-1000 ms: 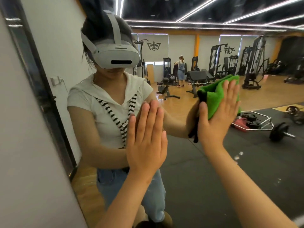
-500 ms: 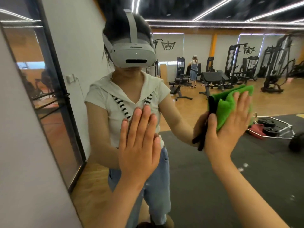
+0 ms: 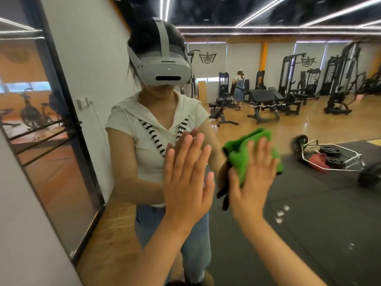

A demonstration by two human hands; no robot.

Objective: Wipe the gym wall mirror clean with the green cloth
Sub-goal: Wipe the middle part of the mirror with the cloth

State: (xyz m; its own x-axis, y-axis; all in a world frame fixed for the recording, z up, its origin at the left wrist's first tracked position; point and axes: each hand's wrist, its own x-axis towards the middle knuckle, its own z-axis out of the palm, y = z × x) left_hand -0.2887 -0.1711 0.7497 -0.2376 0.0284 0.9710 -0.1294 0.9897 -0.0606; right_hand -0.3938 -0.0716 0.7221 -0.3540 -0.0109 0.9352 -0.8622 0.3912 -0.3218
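Right hand [image 3: 253, 182] presses green cloth [image 3: 239, 159] on mirror [image 3: 309, 234], mid-frame.
Fingers straight, slightly spread; left hand [image 3: 185, 178] likewise, flat on glass. Specks [image 3: 282, 213] lower right: wiping looks unfinished.

Right of, above and below the green cloth [image 3: 241, 159], the mirror [image 3: 309, 213] lies bare and open to a sweep. Just left of the cloth, the left hand [image 3: 185, 182] lies flat on the glass, in the way. Well left of the cloth, the white wall [image 3: 24, 223] ends the glass.
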